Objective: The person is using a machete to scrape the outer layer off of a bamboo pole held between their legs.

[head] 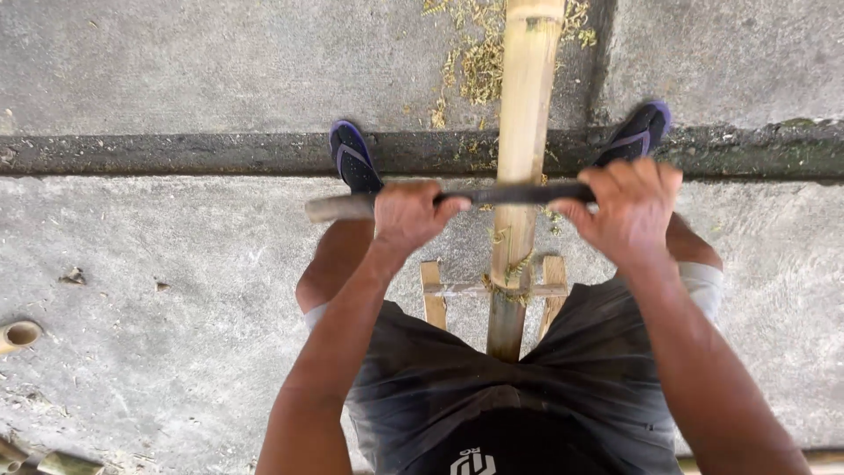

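Left hand point(406, 214), right hand point(629, 211) clenched on dark blade point(514, 193) across bamboo pole point(523, 132) | pole likely stiff, light, smooth | grip blade's ends, either side of pole

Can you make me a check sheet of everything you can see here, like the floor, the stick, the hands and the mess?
Surface: grey concrete floor with a dark groove running across.
Job's things: bamboo pole lying lengthwise between the legs, resting on a small wooden stand; dark blade held crosswise over the pole.
Clutter: bamboo shavings beside the pole; cut bamboo pieces at the left edge.
Grippers: left hand grips the blade's handle end; right hand grips its other end.
Cables: nothing seen.
Surroundings: blue sandals on both feet, dark shorts.
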